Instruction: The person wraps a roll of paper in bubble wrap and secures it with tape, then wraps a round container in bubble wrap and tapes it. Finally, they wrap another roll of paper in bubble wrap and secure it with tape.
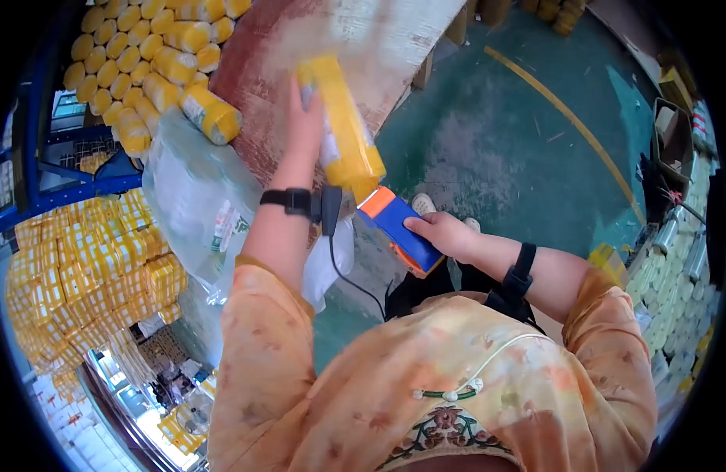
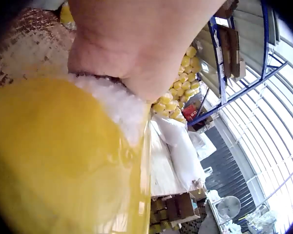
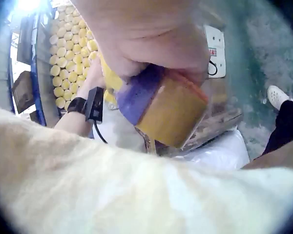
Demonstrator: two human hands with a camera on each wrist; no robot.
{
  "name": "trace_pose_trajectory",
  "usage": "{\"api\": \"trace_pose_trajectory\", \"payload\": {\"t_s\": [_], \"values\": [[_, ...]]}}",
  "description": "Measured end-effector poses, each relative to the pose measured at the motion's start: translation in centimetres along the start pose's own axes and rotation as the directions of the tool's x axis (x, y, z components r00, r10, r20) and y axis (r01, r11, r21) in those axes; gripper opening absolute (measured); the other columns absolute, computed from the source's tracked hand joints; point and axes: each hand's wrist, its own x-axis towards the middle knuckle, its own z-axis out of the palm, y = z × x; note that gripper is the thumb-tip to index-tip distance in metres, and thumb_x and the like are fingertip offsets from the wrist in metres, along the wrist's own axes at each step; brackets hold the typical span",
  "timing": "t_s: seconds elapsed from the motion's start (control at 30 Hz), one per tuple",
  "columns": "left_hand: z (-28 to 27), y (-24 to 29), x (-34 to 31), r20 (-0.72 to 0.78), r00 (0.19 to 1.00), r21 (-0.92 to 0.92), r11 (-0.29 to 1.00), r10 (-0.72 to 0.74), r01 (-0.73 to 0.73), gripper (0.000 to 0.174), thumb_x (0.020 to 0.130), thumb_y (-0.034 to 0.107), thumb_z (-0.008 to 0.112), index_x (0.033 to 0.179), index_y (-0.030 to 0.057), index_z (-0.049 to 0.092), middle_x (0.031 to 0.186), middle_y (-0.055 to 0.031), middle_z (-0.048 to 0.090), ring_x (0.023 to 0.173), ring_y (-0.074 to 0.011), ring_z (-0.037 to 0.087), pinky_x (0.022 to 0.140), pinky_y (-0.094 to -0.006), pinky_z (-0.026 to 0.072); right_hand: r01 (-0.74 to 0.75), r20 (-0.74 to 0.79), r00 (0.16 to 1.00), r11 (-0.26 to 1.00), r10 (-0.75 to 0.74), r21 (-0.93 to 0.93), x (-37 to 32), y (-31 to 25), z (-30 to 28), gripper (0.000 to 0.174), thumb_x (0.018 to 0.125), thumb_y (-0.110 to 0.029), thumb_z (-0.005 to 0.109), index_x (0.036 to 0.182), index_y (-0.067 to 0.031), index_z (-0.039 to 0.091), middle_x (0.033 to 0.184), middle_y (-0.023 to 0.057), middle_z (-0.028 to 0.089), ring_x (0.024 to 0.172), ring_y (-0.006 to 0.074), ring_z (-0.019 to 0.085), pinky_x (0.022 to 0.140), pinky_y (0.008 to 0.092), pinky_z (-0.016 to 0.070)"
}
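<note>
My left hand [image 1: 305, 126] grips a long package [image 1: 345, 130] wrapped in yellow tape, tilted over the worn tabletop. Its near end fills much of the left wrist view, where white bubble-like wrapping [image 2: 119, 109] shows beside the yellow tape [image 2: 63, 161]. In my right hand [image 1: 449, 236] is a blue and orange tape dispenser [image 1: 406, 228], thumb lying along its top. The dispenser's orange head meets the package's near end in the head view. The right wrist view shows a yellow-brown tape roll [image 3: 173, 114] on it; the hand's fingers are partly hidden there.
Yellow-wrapped packages [image 1: 131, 59] are stacked at the table's far left, one [image 1: 211, 114] lying apart. A clear plastic bag [image 1: 194, 197] hangs at the table edge [image 1: 260, 118]. More yellow packages [image 1: 88, 275] sit by a blue rack [image 1: 33, 157]. Green floor [image 1: 488, 134] lies right.
</note>
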Motion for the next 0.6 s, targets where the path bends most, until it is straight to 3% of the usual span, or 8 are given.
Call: {"api": "trace_pose_trajectory", "payload": {"t_s": [0.03,0.07,0.13,0.23,0.33,0.43,0.53,0.6], "values": [[-0.4,0.0,0.1,0.001,0.999,-0.014,0.999,0.033,-0.033,0.057,0.085,0.009,0.051,0.138,0.0057,0.030,0.138,-0.0206,0.033,0.128,-0.0302,0.034,0.106,-0.0371,0.0270,0.016,0.003,1.000,1.000,-0.016,-0.015,0.5,0.0,-0.4,0.038,0.094,-0.030,0.046,0.101,0.0059,0.057,0.088,0.0113,0.065,0.067,0.0197,0.064,0.061,0.0318,0.0525],[-1.4,0.0,-0.3,0.058,0.980,0.159,0.967,0.192,-0.199,0.059,0.083,0.008,0.052,0.138,0.0075,0.031,0.139,-0.0200,0.032,0.129,-0.0300,0.032,0.107,-0.0387,0.0243,0.017,-0.020,1.000,0.999,-0.018,-0.044,0.9,0.1,-0.7,0.038,0.094,-0.030,0.047,0.101,0.0063,0.056,0.087,0.0115,0.065,0.065,0.0199,0.063,0.059,0.0321,0.0523],[-3.4,0.9,-2.4,0.241,0.861,0.441,0.739,0.449,-0.509,0.062,0.079,0.005,0.053,0.137,0.0110,0.034,0.140,-0.0189,0.030,0.132,-0.0298,0.028,0.109,-0.0418,0.0189,0.014,-0.071,0.997,0.995,-0.021,-0.095,1.5,0.2,-1.1,0.038,0.093,-0.029,0.049,0.100,0.0071,0.056,0.085,0.0120,0.065,0.061,0.0202,0.063,0.055,0.0326,0.0519],[-5.6,6.4,-4.0,0.808,0.510,0.442,0.268,0.296,-0.856,0.072,0.069,0.010,0.064,0.136,0.0172,0.037,0.143,-0.0144,0.029,0.134,-0.0286,0.025,0.110,-0.0492,0.0153,-0.011,-0.060,0.998,1.000,0.010,-0.016,1.5,-0.4,-1.1,0.037,0.092,-0.028,0.051,0.099,0.0076,0.056,0.082,0.0123,0.065,0.061,0.0203,0.063,0.055,0.0327,0.0518],[-5.7,8.0,-1.9,0.984,0.173,0.167,0.100,0.047,-0.981,0.077,0.061,0.015,0.072,0.132,0.0204,0.041,0.140,-0.0112,0.033,0.133,-0.0269,0.027,0.109,-0.0509,0.0170,-0.043,-0.089,0.995,0.995,0.035,-0.090,1.1,-1.8,-0.9,0.036,0.091,-0.027,0.052,0.099,0.0075,0.057,0.083,0.0121,0.065,0.063,0.0199,0.063,0.058,0.0322,0.0523],[-3.5,6.1,0.6,0.997,0.051,0.051,-0.010,0.054,-0.999,0.084,0.053,0.021,0.078,0.129,0.0206,0.043,0.134,-0.0114,0.038,0.130,-0.0258,0.031,0.108,-0.0500,0.0211,-0.091,-0.111,0.991,0.991,0.080,-0.098,1.0,-2.5,-1.2,0.036,0.091,-0.028,0.053,0.099,0.0063,0.059,0.086,0.0121,0.066,0.066,0.0186,0.064,0.062,0.0309,0.0527],[-3.6,4.5,1.8,0.958,0.177,0.132,0.201,0.227,-0.971,0.087,0.050,0.029,0.080,0.128,0.0171,0.043,0.123,-0.0120,0.044,0.121,-0.0297,0.039,0.102,-0.0492,0.0296,-0.116,-0.174,0.982,0.969,0.078,-0.220,1.5,-2.2,-3.9,0.041,0.089,-0.033,0.054,0.102,0.0054,0.060,0.088,0.0108,0.066,0.074,0.0180,0.063,0.068,0.0311,0.0514],[-3.9,3.8,0.9,0.851,0.448,0.371,0.289,0.274,-0.882,0.085,0.051,0.034,0.080,0.126,0.0143,0.044,0.118,-0.0124,0.046,0.117,-0.0320,0.041,0.100,-0.0486,0.0312,-0.128,-0.301,0.954,0.896,-0.007,-0.425,-0.1,-5.2,-5.3,0.045,0.088,-0.036,0.054,0.101,0.0060,0.059,0.084,0.0100,0.065,0.076,0.0173,0.062,0.067,0.0314,0.0505]]}}
